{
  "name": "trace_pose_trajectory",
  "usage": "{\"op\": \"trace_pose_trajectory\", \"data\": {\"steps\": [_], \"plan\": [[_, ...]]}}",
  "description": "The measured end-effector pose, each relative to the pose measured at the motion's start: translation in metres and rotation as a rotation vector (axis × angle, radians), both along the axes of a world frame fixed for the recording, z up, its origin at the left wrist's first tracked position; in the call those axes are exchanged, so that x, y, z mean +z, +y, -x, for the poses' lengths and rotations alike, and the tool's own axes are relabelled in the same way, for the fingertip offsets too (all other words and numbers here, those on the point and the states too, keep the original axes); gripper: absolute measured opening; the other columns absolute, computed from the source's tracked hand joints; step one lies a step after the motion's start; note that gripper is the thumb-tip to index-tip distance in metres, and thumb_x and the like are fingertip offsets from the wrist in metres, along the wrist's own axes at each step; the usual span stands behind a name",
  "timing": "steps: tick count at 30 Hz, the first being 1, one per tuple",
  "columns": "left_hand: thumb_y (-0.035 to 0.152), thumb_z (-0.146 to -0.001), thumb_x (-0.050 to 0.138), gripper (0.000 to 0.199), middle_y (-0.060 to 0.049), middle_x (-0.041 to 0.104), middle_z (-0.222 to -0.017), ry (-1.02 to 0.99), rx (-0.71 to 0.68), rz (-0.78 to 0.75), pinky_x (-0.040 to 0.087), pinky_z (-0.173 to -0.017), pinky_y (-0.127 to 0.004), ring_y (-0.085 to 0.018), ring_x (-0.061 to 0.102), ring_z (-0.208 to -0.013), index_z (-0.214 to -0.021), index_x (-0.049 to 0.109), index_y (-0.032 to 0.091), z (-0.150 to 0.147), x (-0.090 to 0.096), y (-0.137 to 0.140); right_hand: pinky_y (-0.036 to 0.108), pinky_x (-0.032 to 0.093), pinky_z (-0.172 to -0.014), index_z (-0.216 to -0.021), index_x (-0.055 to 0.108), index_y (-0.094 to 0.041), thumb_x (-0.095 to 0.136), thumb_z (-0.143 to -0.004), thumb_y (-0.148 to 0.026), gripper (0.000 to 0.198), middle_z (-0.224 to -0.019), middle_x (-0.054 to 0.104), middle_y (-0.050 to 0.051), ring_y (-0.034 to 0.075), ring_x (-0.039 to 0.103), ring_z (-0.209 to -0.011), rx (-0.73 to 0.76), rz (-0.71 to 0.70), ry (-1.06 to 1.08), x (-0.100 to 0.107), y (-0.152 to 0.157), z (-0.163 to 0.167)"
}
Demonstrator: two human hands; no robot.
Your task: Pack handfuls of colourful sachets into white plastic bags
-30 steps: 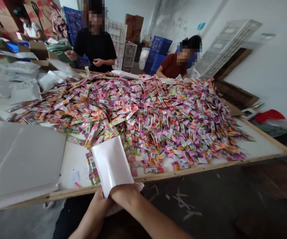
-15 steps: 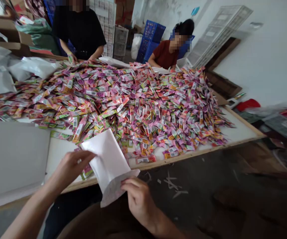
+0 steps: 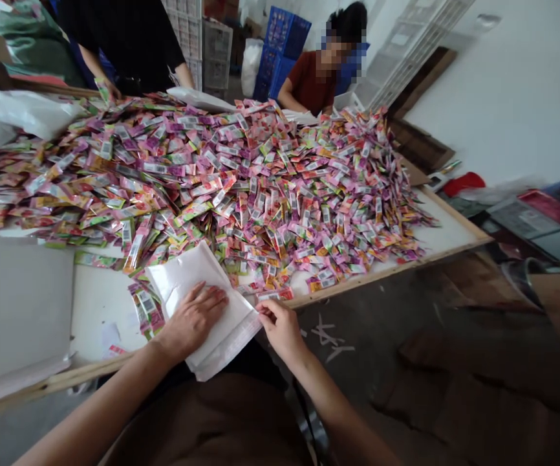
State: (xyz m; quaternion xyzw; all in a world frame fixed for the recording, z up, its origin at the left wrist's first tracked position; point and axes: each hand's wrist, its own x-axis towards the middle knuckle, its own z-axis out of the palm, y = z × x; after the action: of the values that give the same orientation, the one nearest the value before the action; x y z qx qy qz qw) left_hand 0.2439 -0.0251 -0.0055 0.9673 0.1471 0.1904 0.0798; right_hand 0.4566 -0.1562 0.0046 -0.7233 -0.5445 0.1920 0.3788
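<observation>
- Both the left hand [image 3: 198, 319] and the right hand [image 3: 280, 325] are on a white mailer [image 3: 235, 321], their forearms reaching in from the bottom of the view.
- The left hand lies palm down across the mailer's middle, fingers nearly straight, slightly parted and pointing away from the body to the right; its thumb is hard to make out.
- The right hand, bent at the knuckles, pinches the mailer's right edge at the near corner between thumb and forefinger, the other fingers curled.
- The mailer is plain, smooth and faintly glossy, with shallow creases; its near end is a greyer, wrinkled strip. Whether that end is sealed cannot be told.
- It lies aslant over the front edge of the counter [image 3: 92, 301], far end on the counter side, near end overhanging toward the lap.
- Just beside its left edge lies a small cluster of printed sachets [image 3: 145, 307].
- Farther left, a large white sheet [image 3: 15, 304] covers the counter's corner.
- Beyond the mailer spreads a broad heap of pink, purple, orange and green sachets [image 3: 260, 194], many showing barcodes.
- Across the heap are a person in black [image 3: 125, 45] and a person in dark red [image 3: 306, 77], with blue crates [image 3: 280, 48] behind.
</observation>
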Motion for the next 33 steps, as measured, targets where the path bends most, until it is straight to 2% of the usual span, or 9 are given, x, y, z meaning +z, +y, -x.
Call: {"op": "trace_pose_trajectory", "data": {"steps": [3,6,10,16,21,25,29,30,33], "plan": [[0.009,-0.093,0.047,0.032,-0.014,0.069,-0.123,-0.071,-0.089,-0.003,0.033,-0.114,-0.054,-0.028,0.052,-0.127,-0.118,0.066,0.013,0.013,0.007,-0.006,0.033,0.049,-0.078,-0.084,0.069,-0.019,0.055,-0.081,-0.002,0.022,-0.084,0.067,0.006,0.021,0.061,-0.085,0.084,-0.078,-0.078,0.016,-0.002,0.007],[0.005,-0.09,0.05,0.035,-0.013,0.07,-0.113,-0.147,-0.139,0.051,0.045,-0.106,-0.043,-0.025,0.055,-0.121,-0.122,0.062,0.011,0.047,0.018,-0.02,0.031,0.049,-0.083,-0.085,0.074,-0.021,0.058,-0.085,-0.003,0.024,-0.084,0.07,0.004,0.018,0.062,-0.086,0.365,-0.11,-0.006,0.027,-0.003,0.024],[0.01,-0.092,0.051,0.044,-0.011,0.067,-0.121,-0.022,-0.136,0.072,0.048,-0.102,-0.039,-0.025,0.056,-0.12,-0.136,0.052,0.015,0.084,0.017,-0.04,0.026,0.05,-0.082,-0.089,0.077,-0.02,0.065,-0.089,-0.013,0.014,-0.082,0.07,0.002,0.015,0.064,-0.08,0.645,-0.063,0.121,0.026,-0.001,0.053],[0.025,-0.083,0.068,0.051,-0.012,0.066,-0.111,-0.137,0.178,0.298,0.051,-0.092,-0.043,-0.027,0.059,-0.105,-0.13,0.048,0.015,0.072,0.002,-0.059,0.023,0.05,-0.084,-0.095,0.076,-0.021,0.067,-0.086,-0.011,0.016,-0.096,0.067,0.003,0.015,0.063,-0.09,0.797,0.081,0.103,0.015,0.006,0.077],[0.019,-0.084,0.066,0.043,-0.013,0.064,-0.114,-0.153,0.134,0.305,0.05,-0.093,-0.042,-0.026,0.057,-0.109,-0.125,0.052,0.017,0.07,0.005,-0.061,0.026,0.049,-0.085,-0.073,0.069,-0.018,0.066,-0.082,-0.007,0.015,-0.082,0.067,0.002,0.015,0.063,-0.085,0.708,-0.011,0.254,0.03,0.006,0.082],[0.013,-0.09,0.057,0.043,-0.011,0.065,-0.119,-0.046,-0.015,0.119,0.048,-0.097,-0.042,-0.026,0.056,-0.114,-0.132,0.056,0.021,0.078,0.004,-0.053,0.028,0.052,-0.074,-0.082,0.066,-0.019,0.068,-0.082,-0.024,0.006,-0.081,0.069,0.002,0.016,0.065,-0.075,0.337,0.13,0.527,0.061,-0.034,0.004],[0.012,-0.092,0.053,0.047,-0.013,0.066,-0.122,-0.049,-0.06,0.046,0.045,-0.101,-0.045,-0.028,0.053,-0.121,-0.138,0.053,0.018,0.078,-0.001,-0.046,0.039,0.052,-0.068,-0.069,0.065,-0.02,0.071,-0.071,-0.027,0.009,-0.062,0.065,0.003,0.022,0.065,-0.064,-0.276,0.561,0.111,0.077,-0.103,-0.119],[0.013,-0.093,0.051,0.047,-0.014,0.065,-0.124,-0.051,-0.075,0.043,0.044,-0.103,-0.047,-0.028,0.052,-0.123,-0.14,0.051,0.017,0.075,-0.002,-0.045,0.045,0.051,-0.071,-0.064,0.065,-0.02,0.071,-0.07,-0.024,0.01,-0.063,0.066,0.007,0.026,0.066,-0.069,-0.34,0.594,0.061,0.079,-0.113,-0.136],[0.016,-0.096,0.044,0.048,-0.014,0.066,-0.125,-0.063,-0.158,0.056,0.045,-0.105,-0.048,-0.028,0.055,-0.123,-0.144,0.047,0.016,0.066,-0.003,-0.043,0.051,0.049,-0.084,-0.061,0.069,-0.02,0.071,-0.07,-0.021,0.009,-0.075,0.072,0.013,0.032,0.069,-0.083,-0.371,0.504,-0.063,0.078,-0.098,-0.124]]}}
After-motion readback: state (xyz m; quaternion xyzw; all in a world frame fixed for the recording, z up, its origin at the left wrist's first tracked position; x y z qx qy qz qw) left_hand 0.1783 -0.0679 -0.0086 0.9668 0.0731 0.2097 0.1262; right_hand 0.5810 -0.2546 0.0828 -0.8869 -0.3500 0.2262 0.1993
